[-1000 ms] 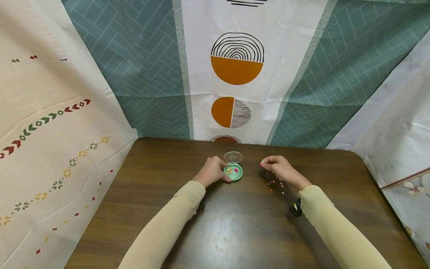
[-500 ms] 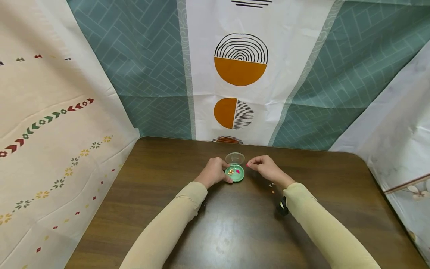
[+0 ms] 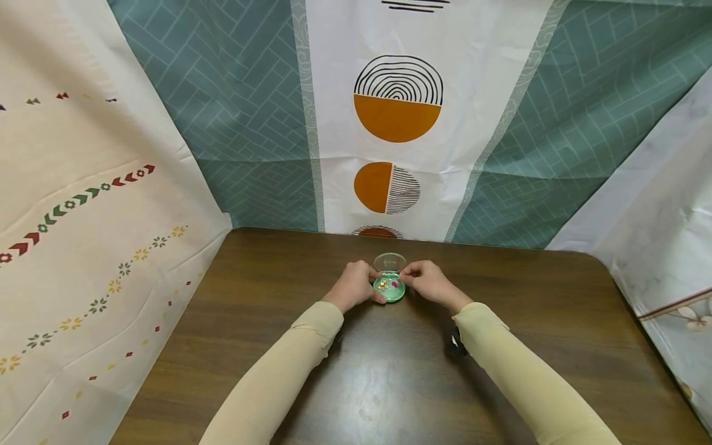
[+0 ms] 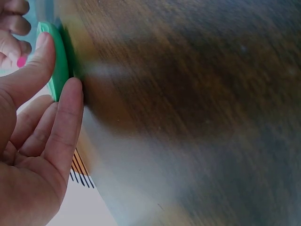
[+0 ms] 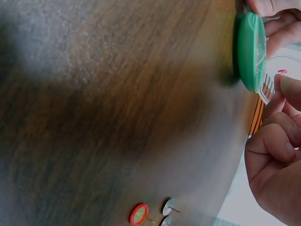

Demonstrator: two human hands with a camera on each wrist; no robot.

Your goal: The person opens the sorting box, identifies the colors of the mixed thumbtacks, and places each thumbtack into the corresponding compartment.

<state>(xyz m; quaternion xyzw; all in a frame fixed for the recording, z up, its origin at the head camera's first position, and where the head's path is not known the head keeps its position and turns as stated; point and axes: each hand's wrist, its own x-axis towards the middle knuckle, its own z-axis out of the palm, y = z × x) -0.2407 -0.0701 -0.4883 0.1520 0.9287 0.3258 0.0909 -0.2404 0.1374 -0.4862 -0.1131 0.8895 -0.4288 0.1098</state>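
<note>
My left hand [image 3: 356, 285] grips the left side of a small round green case [image 3: 392, 298], thumb at the near edge and fingers behind. The case rests on the table with its clear lid [image 3: 390, 261] raised at the back. Gold thumbtacks [image 3: 383, 284] lie in its left part and pink ones [image 3: 394, 284] in its right part. My right hand [image 3: 431, 284] is at the right rim of the case. Its thumb and forefinger pinch a pink thumbtack [image 5: 282, 71], which shows just above the case in the right wrist view.
On the brown wooden table [image 3: 367, 383], a red-rimmed thumbtack [image 5: 138, 214] and silver thumbtacks [image 5: 168, 206] lie loose, seen in the right wrist view; the right arm hides them in the head view. A patterned cloth [image 3: 261, 154] hangs behind the table.
My right hand has moved left from over the loose thumbtacks to the case, carrying the pink thumbtack. My left hand has kept its grip on the case.
</note>
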